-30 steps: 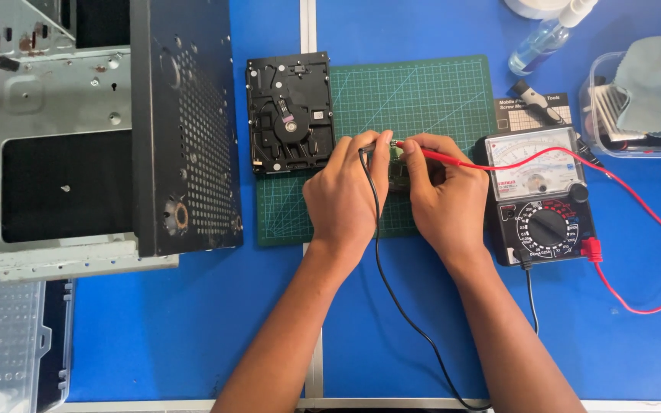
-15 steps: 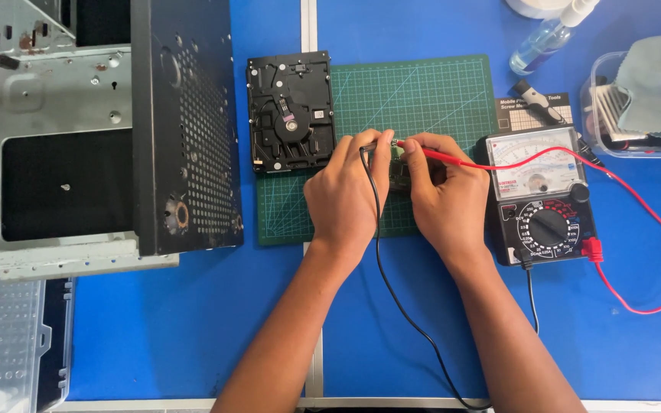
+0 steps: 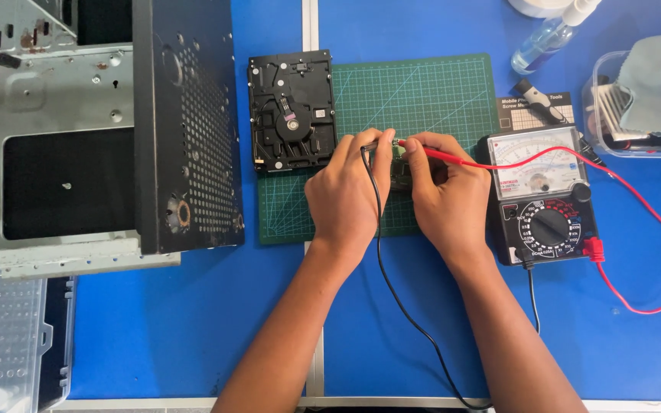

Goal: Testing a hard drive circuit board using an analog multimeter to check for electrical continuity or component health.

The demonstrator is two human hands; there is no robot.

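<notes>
A black probe (image 3: 369,147) is pinched in the left hand (image 3: 346,195) and a red probe (image 3: 422,151) in the right hand (image 3: 447,195), tips touching a small part (image 3: 401,174) on the green mat (image 3: 422,92). Both tips should be kept very still while the meter (image 3: 541,195) on the right is read.

We look straight down from head height, close over the blue table (image 3: 193,321); our forearms enter from the near edge.
</notes>
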